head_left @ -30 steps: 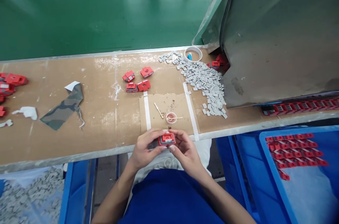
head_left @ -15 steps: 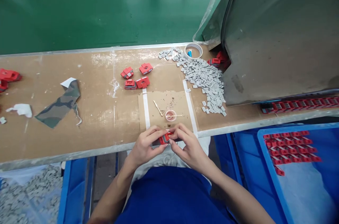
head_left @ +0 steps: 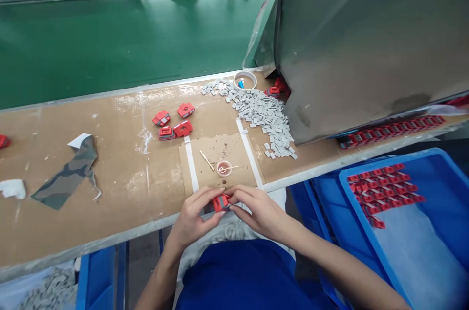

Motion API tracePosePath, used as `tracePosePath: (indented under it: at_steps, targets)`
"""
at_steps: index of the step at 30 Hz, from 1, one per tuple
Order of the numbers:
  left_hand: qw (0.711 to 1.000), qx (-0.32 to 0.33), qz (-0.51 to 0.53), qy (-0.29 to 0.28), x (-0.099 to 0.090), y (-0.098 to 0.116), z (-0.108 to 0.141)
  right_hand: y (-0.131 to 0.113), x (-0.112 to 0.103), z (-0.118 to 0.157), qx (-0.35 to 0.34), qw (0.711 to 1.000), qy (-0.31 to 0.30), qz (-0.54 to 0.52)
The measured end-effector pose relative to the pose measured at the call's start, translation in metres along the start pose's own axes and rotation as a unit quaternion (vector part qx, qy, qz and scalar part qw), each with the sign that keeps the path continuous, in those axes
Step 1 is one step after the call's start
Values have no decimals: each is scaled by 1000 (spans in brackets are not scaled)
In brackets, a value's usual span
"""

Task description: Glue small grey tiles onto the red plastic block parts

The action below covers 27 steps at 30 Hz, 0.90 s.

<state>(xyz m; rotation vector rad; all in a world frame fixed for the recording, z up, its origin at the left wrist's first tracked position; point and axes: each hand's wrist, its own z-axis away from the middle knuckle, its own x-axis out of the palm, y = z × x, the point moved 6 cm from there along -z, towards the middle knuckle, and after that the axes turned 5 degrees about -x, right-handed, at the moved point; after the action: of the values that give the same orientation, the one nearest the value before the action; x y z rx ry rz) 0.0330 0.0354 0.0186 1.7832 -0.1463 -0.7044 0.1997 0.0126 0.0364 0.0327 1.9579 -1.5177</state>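
Note:
A red and grey part [head_left: 220, 203] is held between both hands at the table's front edge. My left hand [head_left: 194, 217] pinches it from the left, and my right hand [head_left: 252, 207] has thumb and fingers closed on its right side. Just beyond the hands stands a small round cup [head_left: 224, 168] with a thin stick across it. A pale pointed tool [head_left: 207, 160] lies left of the cup. Several red parts [head_left: 183, 128] sit together farther back. To the right spreads a pile of small grey pieces [head_left: 267, 117].
A tape roll [head_left: 245, 81] lies behind the grey pile. A large grey metal panel [head_left: 366, 46] overhangs the right side. Camouflage cloth [head_left: 68, 178] lies at left. Rows of red parts sit in a blue bin [head_left: 437, 158] at lower right.
The view has turned to the right and tilted, showing more of the far side. The red part in my hands has turned slightly; both hands keep hold of it.

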Motion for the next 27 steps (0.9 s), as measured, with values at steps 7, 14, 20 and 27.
tracePosePath:
  at_steps: [7, 14, 20, 27]
  targets:
    - [1000, 15, 4, -18, -3, -1, -2, 3, 6, -3, -24, 1000, -1, 9]
    - [1000, -13, 24, 10, -3, -7, 1, 6, 8, 0, -21, 999, 32, -29]
    - [973, -120, 195, 25, 8, -10, 3, -12, 4, 16, -5, 988, 130, -78]
    - [974, -95, 166, -125, 8, 10, -6, 8, -96, 126, 90, 940, 323, 62]
